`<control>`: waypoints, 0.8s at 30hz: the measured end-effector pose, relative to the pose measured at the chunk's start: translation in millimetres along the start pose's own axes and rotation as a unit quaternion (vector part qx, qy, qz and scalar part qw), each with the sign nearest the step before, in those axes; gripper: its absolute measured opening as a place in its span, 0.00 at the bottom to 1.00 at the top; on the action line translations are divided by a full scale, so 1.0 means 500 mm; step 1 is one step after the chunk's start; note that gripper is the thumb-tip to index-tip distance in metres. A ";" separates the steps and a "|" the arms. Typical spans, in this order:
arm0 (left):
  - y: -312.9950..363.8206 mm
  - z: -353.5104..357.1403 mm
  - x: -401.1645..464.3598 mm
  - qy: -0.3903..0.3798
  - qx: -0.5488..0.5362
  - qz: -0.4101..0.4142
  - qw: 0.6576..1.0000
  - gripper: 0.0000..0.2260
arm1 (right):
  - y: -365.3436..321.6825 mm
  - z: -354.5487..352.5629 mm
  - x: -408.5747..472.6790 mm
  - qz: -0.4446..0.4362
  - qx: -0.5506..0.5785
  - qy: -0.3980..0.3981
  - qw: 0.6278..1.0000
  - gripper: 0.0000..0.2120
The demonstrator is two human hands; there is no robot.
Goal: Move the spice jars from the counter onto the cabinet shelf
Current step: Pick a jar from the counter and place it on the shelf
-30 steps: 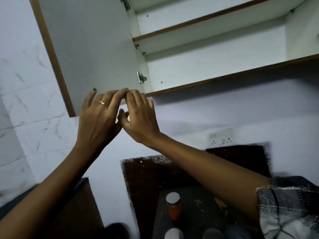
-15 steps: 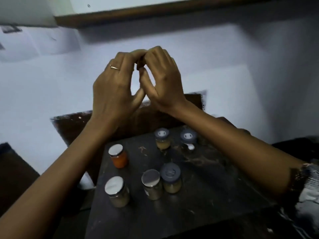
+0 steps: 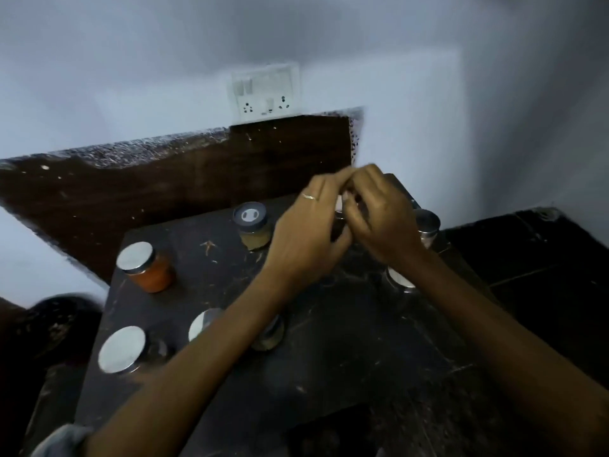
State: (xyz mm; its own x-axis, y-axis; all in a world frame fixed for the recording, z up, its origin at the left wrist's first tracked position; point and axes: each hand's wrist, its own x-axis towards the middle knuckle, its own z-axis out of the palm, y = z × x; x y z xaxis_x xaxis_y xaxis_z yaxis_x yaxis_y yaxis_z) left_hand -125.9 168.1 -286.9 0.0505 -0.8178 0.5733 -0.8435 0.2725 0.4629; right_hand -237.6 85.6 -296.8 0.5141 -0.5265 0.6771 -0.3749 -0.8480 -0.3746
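Several spice jars stand on the dark counter slab (image 3: 329,367): an orange jar with a silver lid (image 3: 145,268), a dark-lidded jar (image 3: 252,225), a silver-lidded jar (image 3: 122,349) at the front left, and a steel-lidded one (image 3: 427,225) at the back right. My forearms partly hide others (image 3: 204,324). My left hand (image 3: 306,235) and my right hand (image 3: 379,219) hover over the back of the slab, fingers curled and fingertips touching each other. A jar behind them is almost fully hidden; I cannot tell if they touch it. The cabinet shelf is out of view.
A white wall socket (image 3: 263,90) sits above a dark wooden backsplash (image 3: 164,192). A lower dark surface (image 3: 543,265) lies to the right of the slab. A dark round object (image 3: 56,321) lies left of the slab.
The view has dropped from the open cabinet to the counter. Both hands, still joined at the fingertips, have come down from the cabinet to just above the back jars.
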 end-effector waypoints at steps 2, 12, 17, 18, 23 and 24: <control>-0.010 0.069 0.012 -0.048 -0.031 -0.024 0.998 0.29 | 0.068 0.006 -0.026 0.046 0.012 -0.057 0.997 0.05; -0.070 0.329 0.024 -0.206 -0.024 -0.149 0.967 0.41 | 0.307 0.042 -0.104 0.160 -0.027 -0.352 0.922 0.28; -0.096 0.412 -0.035 -0.341 -0.078 -0.233 0.907 0.53 | 0.375 0.059 -0.163 0.197 -0.095 -0.577 0.787 0.47; -0.095 0.426 -0.044 -0.349 -0.107 -0.264 0.893 0.54 | 0.383 0.062 -0.175 0.207 -0.090 -0.590 0.775 0.49; -0.098 0.476 -0.071 -0.359 -0.167 -0.328 0.858 0.51 | 0.392 0.073 -0.197 0.208 -0.059 -0.548 0.808 0.43; -0.099 0.479 -0.074 -0.360 -0.164 -0.327 0.858 0.50 | 0.392 0.074 -0.197 0.203 -0.059 -0.544 0.812 0.41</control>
State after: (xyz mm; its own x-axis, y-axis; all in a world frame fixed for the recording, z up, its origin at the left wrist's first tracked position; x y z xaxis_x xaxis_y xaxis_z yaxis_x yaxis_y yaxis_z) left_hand -214.0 63.5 -493.3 0.0132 -0.9193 -0.3933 -0.5594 -0.3328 0.7592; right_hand -333.2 -31.0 -460.1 0.6834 -0.5583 -0.4703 -0.7217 -0.6137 -0.3201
